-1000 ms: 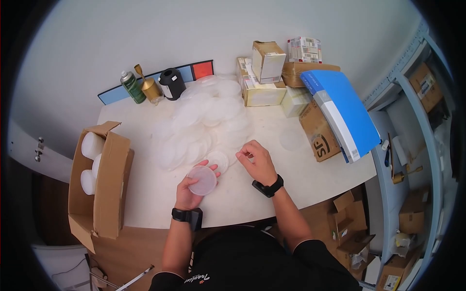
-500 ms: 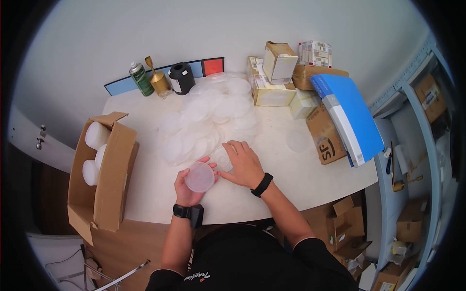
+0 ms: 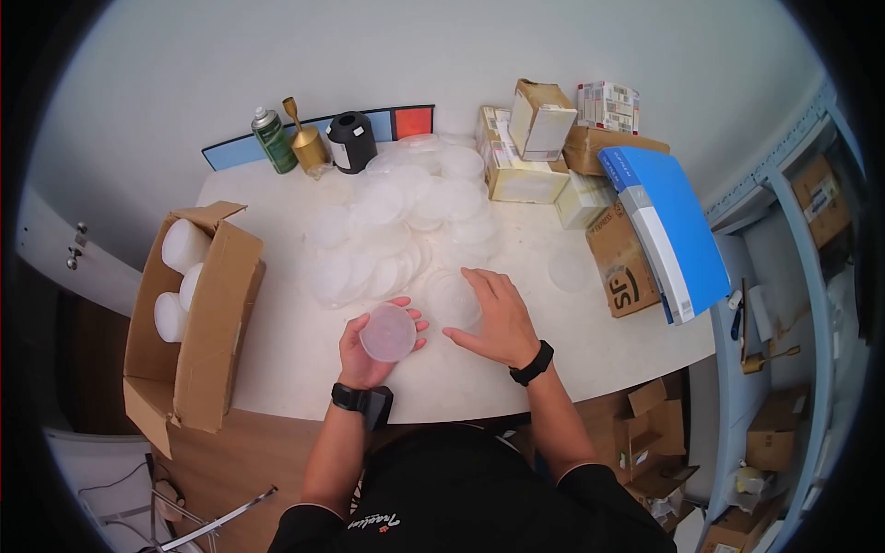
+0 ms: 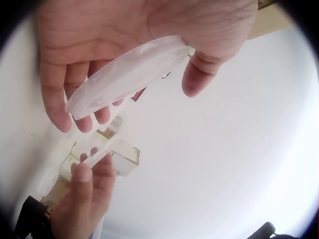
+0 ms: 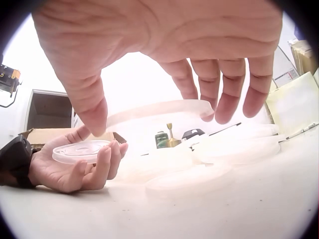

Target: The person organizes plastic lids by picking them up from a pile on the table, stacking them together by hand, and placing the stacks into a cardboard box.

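Observation:
My left hand (image 3: 361, 367), palm up, holds a round translucent plastic lid (image 3: 388, 333) over the near part of the table, its fingers bent up around the rim in the right wrist view. To its right, my right hand (image 3: 502, 330) grips another clear lid (image 5: 162, 109) by opposite edges, thumb on one side and fingertips on the other. That lid hangs nearly level, in front of the left hand. A loose spread of similar lids (image 3: 396, 217) covers the middle of the white table (image 3: 286, 369), just beyond both hands.
An upright cardboard box (image 3: 212, 332) with white tubs (image 3: 184, 244) stands at left. A spray can (image 3: 274, 140), a brass-coloured object (image 3: 309, 147) and a black container (image 3: 351, 143) line the back. Boxes (image 3: 544, 120) and a blue binder (image 3: 668, 230) fill the right side; one lid (image 3: 565, 269) lies nearby.
My right hand moved left to the left hand, then back right, its bent fingers now spread around a lid. My left hand keeps its lid, and its thumb has moved off the lid's face to the edge.

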A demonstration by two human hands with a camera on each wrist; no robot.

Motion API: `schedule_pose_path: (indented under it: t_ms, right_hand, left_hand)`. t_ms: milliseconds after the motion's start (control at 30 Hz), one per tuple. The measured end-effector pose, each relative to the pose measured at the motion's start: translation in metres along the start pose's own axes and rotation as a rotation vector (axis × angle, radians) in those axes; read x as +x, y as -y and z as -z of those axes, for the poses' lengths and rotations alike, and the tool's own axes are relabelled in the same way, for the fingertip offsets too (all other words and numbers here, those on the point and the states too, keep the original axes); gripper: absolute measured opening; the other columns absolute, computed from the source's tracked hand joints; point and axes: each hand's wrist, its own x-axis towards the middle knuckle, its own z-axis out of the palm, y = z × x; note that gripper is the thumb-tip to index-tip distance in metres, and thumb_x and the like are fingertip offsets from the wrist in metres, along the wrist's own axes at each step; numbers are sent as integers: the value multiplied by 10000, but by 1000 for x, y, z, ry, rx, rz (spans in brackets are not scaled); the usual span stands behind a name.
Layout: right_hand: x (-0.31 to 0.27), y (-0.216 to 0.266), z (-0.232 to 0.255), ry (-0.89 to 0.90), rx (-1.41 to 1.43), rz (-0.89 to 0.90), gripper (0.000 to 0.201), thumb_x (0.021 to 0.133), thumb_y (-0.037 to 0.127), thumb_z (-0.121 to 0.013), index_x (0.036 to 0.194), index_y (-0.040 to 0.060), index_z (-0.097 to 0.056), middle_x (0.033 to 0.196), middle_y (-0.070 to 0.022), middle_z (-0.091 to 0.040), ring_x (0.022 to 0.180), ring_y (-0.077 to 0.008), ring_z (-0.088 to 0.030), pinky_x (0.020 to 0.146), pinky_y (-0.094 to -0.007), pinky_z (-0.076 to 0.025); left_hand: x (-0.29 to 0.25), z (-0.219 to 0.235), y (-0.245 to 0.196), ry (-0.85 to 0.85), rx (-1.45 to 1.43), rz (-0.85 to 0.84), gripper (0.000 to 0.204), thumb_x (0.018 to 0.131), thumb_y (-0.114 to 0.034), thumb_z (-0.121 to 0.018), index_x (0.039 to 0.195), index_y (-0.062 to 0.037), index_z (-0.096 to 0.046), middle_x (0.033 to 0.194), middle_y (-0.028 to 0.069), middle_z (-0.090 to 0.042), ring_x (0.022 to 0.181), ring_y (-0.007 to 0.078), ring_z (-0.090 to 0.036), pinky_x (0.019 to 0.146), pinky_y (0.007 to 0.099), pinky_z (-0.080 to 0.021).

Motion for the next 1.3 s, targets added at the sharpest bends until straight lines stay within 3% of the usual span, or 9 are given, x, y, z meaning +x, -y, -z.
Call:
schedule_pose_path:
  t_ms: [167,367,633,733,867,933,1033,1167,1300]
  right_hand:
    - [-5,1,1,-77,151,42,827,698,361,-881,1357,-18,-556,1287,-195,-596,1122,-371,-580,975,-435,-496]
    - [-6,9,-17,-58,122,46,778,696,387,-889,1297,-15,-601,1204,-171,-626,1071,-360,-604,918,-436,-510]
    - [-6,10,-20,5,119,74,772,715,391,-883,1302,-20,-596,1202,-173,-624,1066,-356,-606,898,-433,-514]
    - [-3,6,-12,5,248,26,685,786,331,-848,1315,-17,-588,1223,-180,-617,1042,-335,-615,873,-411,-525]
    - [1,-2,-6,56,428,-159,505,876,212,-774,1291,-15,-598,1083,-121,-650,806,-215,-607,729,-312,-509]
    - [3,-3,1,188,516,-279,433,902,161,-741,1272,-18,-605,987,-78,-658,685,-146,-564,660,-264,-478]
    - [-2,-15,-6,226,587,-242,305,939,137,-703,1188,-21,-625,886,-26,-648,610,-85,-494,605,-239,-434]
    - [-12,-21,-8,176,1051,-513,150,976,118,-657,1086,20,-626,889,-24,-661,656,-84,-560,634,-239,-472]
    - [-18,-23,-13,87,1431,-686,105,984,99,-639,1072,56,-602,903,-33,-686,709,-115,-646,658,-257,-517]
  left_hand:
    - [7,-18,24,-11,-101,68,686,956,-471,-515,1461,-9,-465,1429,166,-565,1324,342,-540,1062,502,-475]
    - [14,-18,43,-34,42,-38,568,949,-288,-597,1436,-19,-483,1406,118,-562,1294,234,-550,1100,402,-441]
    - [12,-16,45,-90,215,12,629,854,-82,-603,1453,29,-447,1365,154,-586,1273,264,-570,1111,419,-447]
    - [12,-19,41,-55,224,45,620,812,-44,-591,1420,21,-488,1316,121,-610,1225,225,-586,1087,377,-454]
    - [13,-20,41,10,385,71,640,773,-24,-574,1409,1,-512,1296,90,-616,1196,196,-582,1071,342,-445]
    - [14,-17,40,36,404,62,632,788,-47,-604,1412,-9,-512,1296,81,-610,1194,189,-575,1069,336,-439]
    - [12,-21,38,42,416,18,599,864,-183,-676,1415,-19,-510,1285,72,-605,1194,180,-569,1065,338,-438]
    - [12,-19,42,-12,278,-138,718,948,-544,-675,1410,-21,-507,1263,68,-603,1181,175,-576,1045,346,-451]
    - [18,-17,37,-45,283,-287,894,910,-741,-583,1414,-8,-493,1269,72,-607,1179,182,-589,1022,348,-474]
